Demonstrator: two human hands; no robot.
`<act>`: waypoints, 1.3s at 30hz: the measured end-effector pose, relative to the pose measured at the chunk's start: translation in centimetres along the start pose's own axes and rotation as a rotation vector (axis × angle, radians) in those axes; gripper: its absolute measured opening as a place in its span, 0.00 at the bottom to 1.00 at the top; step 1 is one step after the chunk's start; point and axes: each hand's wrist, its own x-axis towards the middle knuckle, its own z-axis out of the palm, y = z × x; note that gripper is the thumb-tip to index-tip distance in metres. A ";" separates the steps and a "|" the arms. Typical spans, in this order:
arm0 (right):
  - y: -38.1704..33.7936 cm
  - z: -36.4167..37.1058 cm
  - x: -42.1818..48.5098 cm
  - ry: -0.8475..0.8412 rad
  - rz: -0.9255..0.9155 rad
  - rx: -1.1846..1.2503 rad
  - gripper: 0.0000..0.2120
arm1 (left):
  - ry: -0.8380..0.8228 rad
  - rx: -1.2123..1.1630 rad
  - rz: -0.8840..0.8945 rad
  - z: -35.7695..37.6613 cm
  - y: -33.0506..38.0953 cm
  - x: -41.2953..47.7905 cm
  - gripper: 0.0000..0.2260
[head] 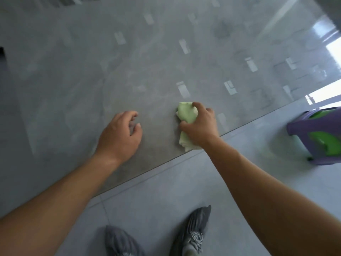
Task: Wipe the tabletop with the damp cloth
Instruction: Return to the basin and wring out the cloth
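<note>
- Cloth point(186, 115): pale green, soft, bunched into a crumpled wad, not spread flat. One end pokes out past the fingers on the far side; the other end trails out under the heel of the palm twd the person.
- Where it is: lying on the tabletop point(110, 71), right by the near edge. The trailing end reaches that edge.
- Right hand point(201, 126): on top of the cloth, fingers and thumb curled round it, gripping the wad against the tabletop. Bare forearm runs back to the lower right.
- Left hand point(120, 137): just beside, to the left of the cloth and apart from it. Palm down over the tabletop, fingers loosely curled, holding nothing. Can't tell whether the fingertips touch the surface.
- Tabletop: grey, stone-look w/ faint cloudy veining, glossy. Pale rectangular light reflections dot it. It fills most of the view; the near edge runs diagonally from lower left to upper right.
- Bucket point(317, 135): purple plastic w/ bright green parts, standing on the floor point(184, 191) at far right, well apart from the hands. Partly cut off by the frame; inside can't be seen.
- Floor: pale grey tiles.
- Feet point(193, 231): at bottom centre, in grey wrinkled covers.
</note>
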 end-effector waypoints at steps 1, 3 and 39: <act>0.1 -1.2 -0.2 -0.032 0.053 0.135 0.32 | -0.053 -0.081 -0.070 0.6 1.8 0.2 0.12; 0.6 -3.8 -0.9 -0.115 0.160 0.474 0.28 | -0.200 -0.296 -0.232 1.9 6.1 0.8 0.15; 54.4 -50.6 11.3 0.694 0.713 0.968 0.21 | -1.258 -0.343 -0.171 54.1 72.8 10.2 0.11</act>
